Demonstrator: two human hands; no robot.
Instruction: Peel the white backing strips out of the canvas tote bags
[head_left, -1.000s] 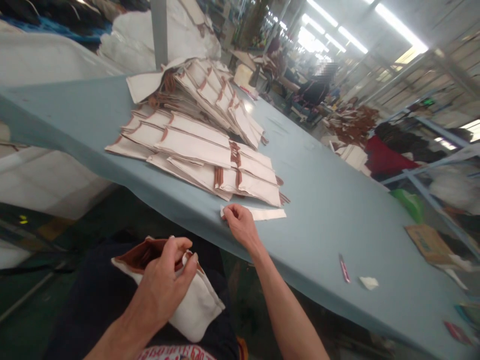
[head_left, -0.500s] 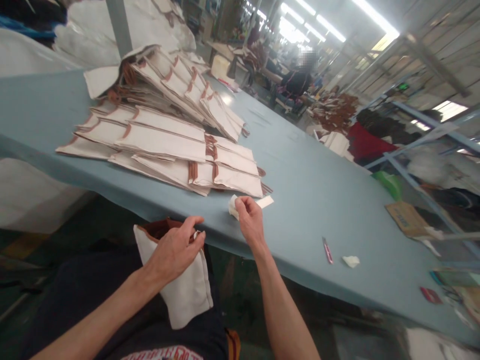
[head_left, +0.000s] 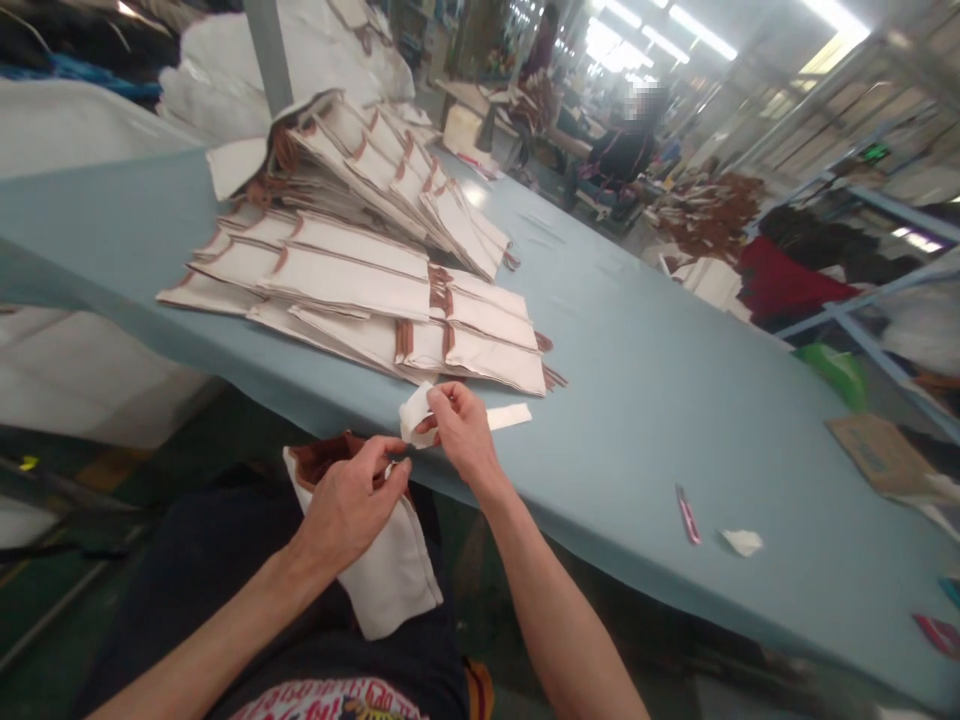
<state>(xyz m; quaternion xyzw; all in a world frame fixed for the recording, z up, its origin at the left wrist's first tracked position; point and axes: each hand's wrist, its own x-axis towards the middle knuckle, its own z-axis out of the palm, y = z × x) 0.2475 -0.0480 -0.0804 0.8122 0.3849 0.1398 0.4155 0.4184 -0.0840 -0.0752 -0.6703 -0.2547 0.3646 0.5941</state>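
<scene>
My left hand [head_left: 352, 500] grips the brown-trimmed top edge of a white fabric bag [head_left: 390, 575] that rests on my lap. My right hand [head_left: 459, 430] pinches one end of a thin white paper strip [head_left: 414, 412] at the near edge of the blue table [head_left: 660, 400]; the strip's other end [head_left: 510, 415] still lies flat on the table. Just beyond my right hand lies a fanned spread of flat white bags with brown trim [head_left: 375, 290], and a taller pile of the same bags [head_left: 382, 165] stands behind it.
A small pink-handled tool [head_left: 685, 514] and a crumpled white scrap [head_left: 742, 541] lie on the table to the right. A person sits at the table's far end [head_left: 626, 150]. Blue racks with dark fabric [head_left: 840, 290] stand on the right. A grey post [head_left: 266, 50] rises behind the pile.
My right hand has lifted the near end of the paper strip off the table and drawn it left toward the bag. My left hand has shifted its grip on the bag's top edge.
</scene>
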